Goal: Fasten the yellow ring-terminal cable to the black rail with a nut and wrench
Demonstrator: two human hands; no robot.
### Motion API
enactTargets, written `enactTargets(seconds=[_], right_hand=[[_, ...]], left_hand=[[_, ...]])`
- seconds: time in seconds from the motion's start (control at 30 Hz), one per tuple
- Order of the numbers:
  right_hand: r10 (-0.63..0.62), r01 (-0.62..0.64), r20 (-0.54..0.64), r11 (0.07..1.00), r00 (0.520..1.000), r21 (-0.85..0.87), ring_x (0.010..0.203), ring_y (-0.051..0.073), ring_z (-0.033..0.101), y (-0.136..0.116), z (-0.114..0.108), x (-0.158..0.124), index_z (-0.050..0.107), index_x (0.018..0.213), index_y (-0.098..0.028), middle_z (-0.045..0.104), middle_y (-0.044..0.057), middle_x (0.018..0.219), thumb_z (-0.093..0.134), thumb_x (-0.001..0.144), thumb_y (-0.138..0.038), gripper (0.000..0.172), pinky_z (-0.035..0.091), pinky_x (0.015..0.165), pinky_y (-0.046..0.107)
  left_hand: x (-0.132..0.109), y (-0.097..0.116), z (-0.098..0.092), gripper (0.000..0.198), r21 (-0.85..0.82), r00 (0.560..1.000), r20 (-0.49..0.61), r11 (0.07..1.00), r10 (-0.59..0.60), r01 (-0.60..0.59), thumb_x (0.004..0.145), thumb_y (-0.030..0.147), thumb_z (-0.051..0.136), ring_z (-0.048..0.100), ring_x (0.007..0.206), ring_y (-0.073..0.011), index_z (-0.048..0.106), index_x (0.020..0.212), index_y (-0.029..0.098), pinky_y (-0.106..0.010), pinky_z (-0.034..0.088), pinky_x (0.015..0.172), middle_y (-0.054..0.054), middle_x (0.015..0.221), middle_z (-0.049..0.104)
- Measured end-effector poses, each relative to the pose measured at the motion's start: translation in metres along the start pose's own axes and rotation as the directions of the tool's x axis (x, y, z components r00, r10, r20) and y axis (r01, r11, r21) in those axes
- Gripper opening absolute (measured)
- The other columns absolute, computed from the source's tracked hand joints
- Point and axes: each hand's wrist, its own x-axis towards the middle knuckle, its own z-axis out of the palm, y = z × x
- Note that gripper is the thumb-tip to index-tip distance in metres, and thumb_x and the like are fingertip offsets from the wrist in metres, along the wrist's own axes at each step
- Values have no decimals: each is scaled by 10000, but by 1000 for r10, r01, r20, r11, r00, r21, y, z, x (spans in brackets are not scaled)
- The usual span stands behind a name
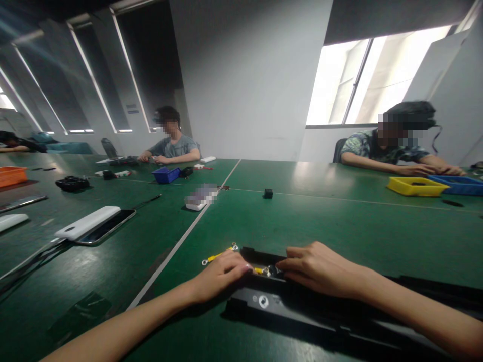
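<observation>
My left hand (228, 269) reaches over the left end of a long black metal channel (287, 309), its fingers closed on a short yellow wire (258, 270) with a ring terminal at its end. The terminal sits inside the channel. Just beyond that hand, another yellow wire (215, 257) with ring terminals lies on the green table. My right hand (320, 269) is in the channel too, its fingertips pinched at a small black part (272, 270) beside the terminal. Its fingers partly hide that part. A round silver spot shows on the channel's near side.
On the left lie a white power bank (88, 222) and a phone (107, 229) with cables. A small black block (268, 193) stands ahead. Blue (166, 175) and yellow (417, 187) bins are farther off. Two people sit across the table (339, 226).
</observation>
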Motion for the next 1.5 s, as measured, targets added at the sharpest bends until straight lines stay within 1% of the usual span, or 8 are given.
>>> enactTargets(seconds=[0.1,0.23,0.43,0.73,0.87,1.13,1.37,1.5], right_hand=[[-10,10,-5,1000,1000,-9,568,114,549,0,1,-1,639,1119,-224,615,26,794,420,965,-281,273,310,515,248],[-17,17,-15,1000,1000,-17,553,109,544,2,2,0,636,1127,-223,613,23,778,418,966,-277,276,304,510,249],[-21,21,0,999,1000,-39,541,105,526,1,1,1,637,1121,-223,612,21,783,417,964,-272,274,294,504,249],[-46,46,-33,999,998,-11,554,94,540,2,3,1,640,1114,-202,625,33,798,405,971,-271,284,309,515,238],[-30,29,-32,999,999,-23,555,98,533,2,2,0,640,1111,-220,617,22,780,421,965,-277,269,290,510,241],[-12,7,-54,997,998,-77,548,101,522,2,3,0,643,1101,-232,615,15,771,474,938,-294,243,247,499,243],[-6,-1,-75,996,997,-94,551,105,510,1,4,1,658,1054,-221,602,15,748,451,948,-282,240,238,500,253],[-17,9,-82,996,996,-91,555,105,511,1,4,1,654,1075,-215,602,21,751,443,957,-298,256,247,503,255]], left_hand=[[0,-1,0,388,-6,1000,3,1000,5,-5,984,370,341,549,953,-196,666,976,159,-319,389,921,-58,980,654],[0,-4,1,400,-6,1000,-3,1000,6,-6,984,380,339,548,942,-199,667,973,152,-316,400,900,-64,963,652],[1,-3,1,407,-14,1000,-1,1000,5,-5,985,398,342,549,955,-201,666,979,153,-315,398,909,-61,973,649],[0,-1,1,402,-21,1000,7,1000,-7,7,982,388,343,548,944,-202,664,949,149,-324,392,918,-66,964,642],[-1,-1,1,389,-26,1000,11,1000,-9,9,982,383,342,552,954,-199,657,969,156,-322,397,916,-63,975,644],[0,-1,0,417,-17,1000,1,1000,-9,9,976,425,334,552,944,-197,646,916,155,-317,399,909,-62,964,644],[0,0,0,426,1,1000,7,1000,-15,15,979,419,326,551,940,-197,662,962,157,-320,393,916,-59,967,648],[0,1,0,423,1,1000,10,1000,-26,26,978,424,331,544,943,-198,666,953,166,-325,387,924,-57,975,650]])
